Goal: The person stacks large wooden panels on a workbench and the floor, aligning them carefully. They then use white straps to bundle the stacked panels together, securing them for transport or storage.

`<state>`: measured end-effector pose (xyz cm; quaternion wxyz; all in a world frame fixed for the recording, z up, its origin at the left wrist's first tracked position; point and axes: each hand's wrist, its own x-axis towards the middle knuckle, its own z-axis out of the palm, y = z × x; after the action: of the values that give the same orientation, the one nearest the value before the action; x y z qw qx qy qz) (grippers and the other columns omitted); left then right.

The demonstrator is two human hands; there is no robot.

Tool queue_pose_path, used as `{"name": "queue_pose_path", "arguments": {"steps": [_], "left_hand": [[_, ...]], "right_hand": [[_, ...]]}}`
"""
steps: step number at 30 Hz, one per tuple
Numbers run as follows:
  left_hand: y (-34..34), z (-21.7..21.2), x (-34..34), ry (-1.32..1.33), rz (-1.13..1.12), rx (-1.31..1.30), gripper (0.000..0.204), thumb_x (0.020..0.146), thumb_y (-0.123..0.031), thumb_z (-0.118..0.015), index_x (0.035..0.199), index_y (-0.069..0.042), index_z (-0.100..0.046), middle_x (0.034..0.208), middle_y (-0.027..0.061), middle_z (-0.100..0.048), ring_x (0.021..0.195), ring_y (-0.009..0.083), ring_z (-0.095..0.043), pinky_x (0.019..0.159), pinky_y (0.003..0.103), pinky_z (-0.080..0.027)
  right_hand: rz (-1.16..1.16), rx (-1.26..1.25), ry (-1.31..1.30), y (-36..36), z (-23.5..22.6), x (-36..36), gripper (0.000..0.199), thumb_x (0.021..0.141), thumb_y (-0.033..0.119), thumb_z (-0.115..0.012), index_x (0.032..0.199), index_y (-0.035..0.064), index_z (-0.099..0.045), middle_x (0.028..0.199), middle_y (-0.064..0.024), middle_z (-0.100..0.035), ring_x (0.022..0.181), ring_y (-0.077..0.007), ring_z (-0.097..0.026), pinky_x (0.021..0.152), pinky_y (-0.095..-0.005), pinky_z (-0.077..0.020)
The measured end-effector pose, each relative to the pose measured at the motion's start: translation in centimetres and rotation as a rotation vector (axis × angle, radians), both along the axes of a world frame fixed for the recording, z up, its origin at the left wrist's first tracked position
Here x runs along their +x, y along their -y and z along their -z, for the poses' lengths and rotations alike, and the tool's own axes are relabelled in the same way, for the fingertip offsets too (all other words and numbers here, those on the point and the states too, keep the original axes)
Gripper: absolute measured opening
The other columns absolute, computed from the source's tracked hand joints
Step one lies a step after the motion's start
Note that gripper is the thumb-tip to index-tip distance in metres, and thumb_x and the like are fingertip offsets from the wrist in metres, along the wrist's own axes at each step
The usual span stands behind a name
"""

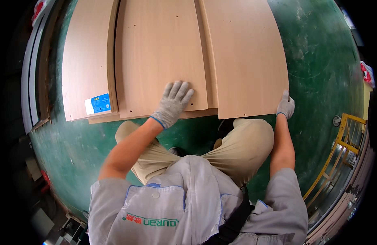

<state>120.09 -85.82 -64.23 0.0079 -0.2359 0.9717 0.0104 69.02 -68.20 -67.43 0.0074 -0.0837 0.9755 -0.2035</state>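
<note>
The gloved left hand (pixel 173 103) and right hand (pixel 285 107) worked at three wood-grain panels.
The left hand lay open, palm down, on the middle panel (pixel 162 53); left of it, the left panel (pixel 87 53) bore a blue-and-white label (pixel 99 103). The right hand curled beside the right panel's (pixel 246 61) near corner; its grip was unclear.

I see pale tan, faintly grained boards (pixel 160 53), flecked with small dark dots, and a blue-and-white label (pixel 100 103). The left gloved hand (pixel 174 101) and right gloved hand (pixel 285 107) show me light grey with blue edging. I get a green floor (pixel 319 73) streaked pale, beige trousers (pixel 253 143), a blue-piped grey shirt (pixel 196 188), a black strap (pixel 235 220), a yellow frame (pixel 347 146).
</note>
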Motion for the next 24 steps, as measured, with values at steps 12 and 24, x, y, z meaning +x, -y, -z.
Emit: {"name": "queue_pose_path", "arguments": {"steps": [12,24], "left_hand": [[-1.3,0.7,2.5,0.016,-0.146,-0.145,0.067,0.086,-0.015,-0.065,0.15,-0.01,-0.045,0.151,0.024,-0.04,0.138,0.0492,-0.04,0.112,0.07,-0.032],[-4.4,0.9,2.5,-0.107,-0.146,-0.098,0.062,0.086,-0.015,-0.062,0.146,-0.008,-0.049,0.151,0.0262,-0.042,0.138,0.051,-0.041,0.115,0.07,-0.031]], "right_hand": [[0.002,0.013,-0.003,0.3,-0.9,1.1,0.071,0.089,0.071,-0.064,0.117,0.0066,-0.074,0.115,-0.0173,-0.076,0.109,-0.0352,-0.071,0.093,-0.0452,-0.0539],[0.064,-0.101,-0.148,0.0,0.6,-0.1,0.09,0.079,0.067,-0.077,0.133,-0.0047,-0.065,0.137,-0.0246,-0.065,0.125,-0.0376,-0.063,0.107,-0.0454,-0.0497]]}}
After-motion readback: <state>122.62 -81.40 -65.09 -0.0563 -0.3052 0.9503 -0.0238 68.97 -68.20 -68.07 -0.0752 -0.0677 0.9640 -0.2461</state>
